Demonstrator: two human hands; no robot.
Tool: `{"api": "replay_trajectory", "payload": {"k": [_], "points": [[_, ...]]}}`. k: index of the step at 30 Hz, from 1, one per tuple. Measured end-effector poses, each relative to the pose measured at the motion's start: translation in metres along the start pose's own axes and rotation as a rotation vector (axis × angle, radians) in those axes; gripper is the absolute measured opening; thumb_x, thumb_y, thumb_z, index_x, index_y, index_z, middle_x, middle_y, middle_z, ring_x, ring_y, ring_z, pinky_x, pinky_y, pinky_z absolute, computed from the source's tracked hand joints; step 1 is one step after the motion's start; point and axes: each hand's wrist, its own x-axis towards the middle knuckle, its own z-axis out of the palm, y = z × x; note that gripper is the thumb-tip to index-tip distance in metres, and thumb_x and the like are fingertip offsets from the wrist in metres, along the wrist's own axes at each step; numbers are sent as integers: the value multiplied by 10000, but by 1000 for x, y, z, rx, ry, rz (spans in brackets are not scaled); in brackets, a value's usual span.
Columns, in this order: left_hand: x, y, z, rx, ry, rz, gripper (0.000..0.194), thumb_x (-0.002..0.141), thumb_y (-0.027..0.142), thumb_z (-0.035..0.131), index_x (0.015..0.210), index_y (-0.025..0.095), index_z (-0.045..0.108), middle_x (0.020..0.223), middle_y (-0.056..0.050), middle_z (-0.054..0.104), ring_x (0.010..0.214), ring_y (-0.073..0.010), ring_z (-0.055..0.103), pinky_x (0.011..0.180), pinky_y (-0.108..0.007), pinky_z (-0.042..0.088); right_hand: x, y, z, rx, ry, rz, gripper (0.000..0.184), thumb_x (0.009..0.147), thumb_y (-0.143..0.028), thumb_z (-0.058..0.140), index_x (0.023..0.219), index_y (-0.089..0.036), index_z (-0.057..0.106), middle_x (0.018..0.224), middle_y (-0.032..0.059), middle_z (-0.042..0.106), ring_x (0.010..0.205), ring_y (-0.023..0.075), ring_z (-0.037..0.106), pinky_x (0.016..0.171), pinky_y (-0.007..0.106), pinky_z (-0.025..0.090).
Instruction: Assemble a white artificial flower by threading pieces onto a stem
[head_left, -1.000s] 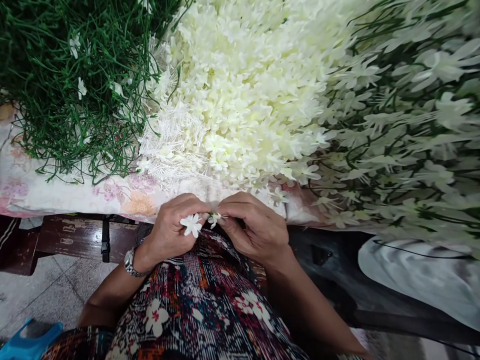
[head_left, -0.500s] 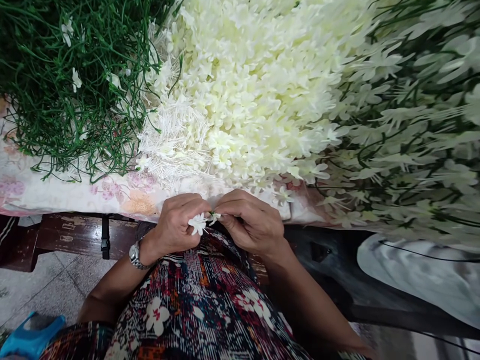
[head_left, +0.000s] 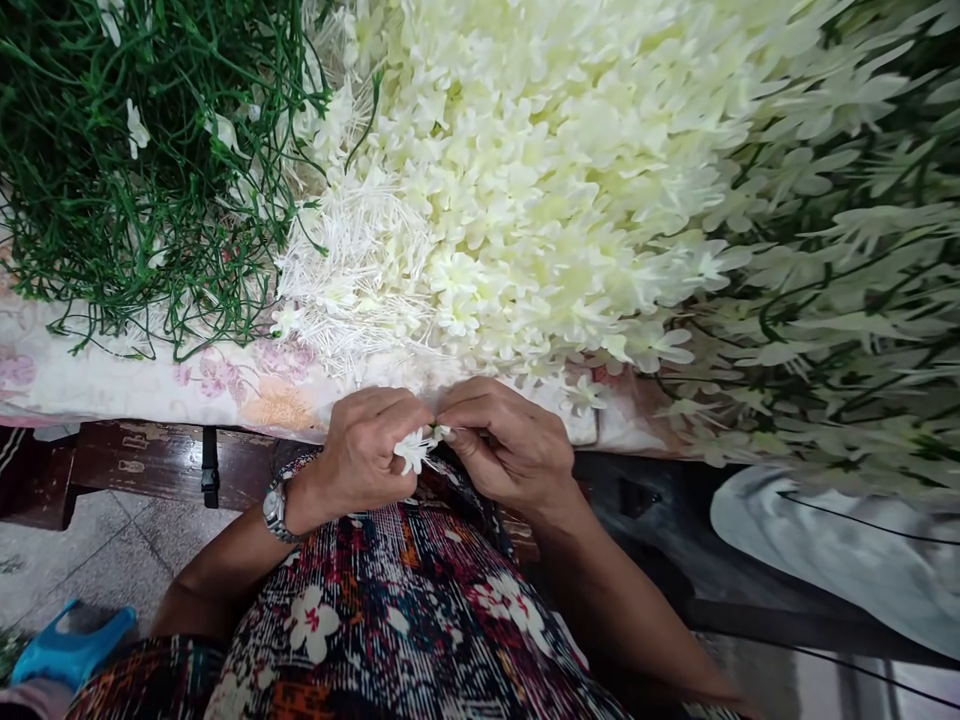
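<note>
Nearest, a patterned garment [head_left: 405,620] fills the bottom middle, with one blue object [head_left: 71,652] on the floor at near left. Above the lap, two hands meet fingertip to fingertip at the near edge of the table. The left hand [head_left: 367,455] (one wristwatch [head_left: 275,508] on its wrist) has thumb and fingers pinched together on a small white flower [head_left: 413,450]; the right hand [head_left: 510,450] pinches the same piece from the other side, where a second, smaller blossom [head_left: 442,433] shows at its fingertips. Two blossoms counted in hand; whether they sit on one stem cannot be told. The flower's face is turned toward the near side, and the line between the two blossoms runs left to right.

Just beyond the hands lies a floral cloth [head_left: 112,375] over a dark wooden table edge [head_left: 150,465]. On it, three heaps: green stems [head_left: 127,170] far left, cream-white blossoms [head_left: 540,170] in the middle with a spray of thin white stamens [head_left: 352,270] at its left edge, and finished white-flowered sprigs [head_left: 840,280] at right. One pale sack [head_left: 832,555] lies at near right.
</note>
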Motion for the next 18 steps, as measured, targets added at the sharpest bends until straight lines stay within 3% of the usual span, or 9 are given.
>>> {"api": "replay_trajectory", "payload": {"k": [11,18], "points": [[1,0,-1,-133,8,-58,149,596,45,407,662,149,491,555,12,468,530,-100,419,506,-229,336,0,-2,3,10,37,4,150,707,-56,511,809,-167,504,685,14,525,658,105,513,566,242,439],[0,5,-6,-322,86,-216,105,695,69,456,689,149,523,584,33,501,521,-62,438,504,-182,345,7,-7,5,-210,224,-80,333,682,-137,578,984,-203,455,825,44,552,768,154,540,625,297,477]]}}
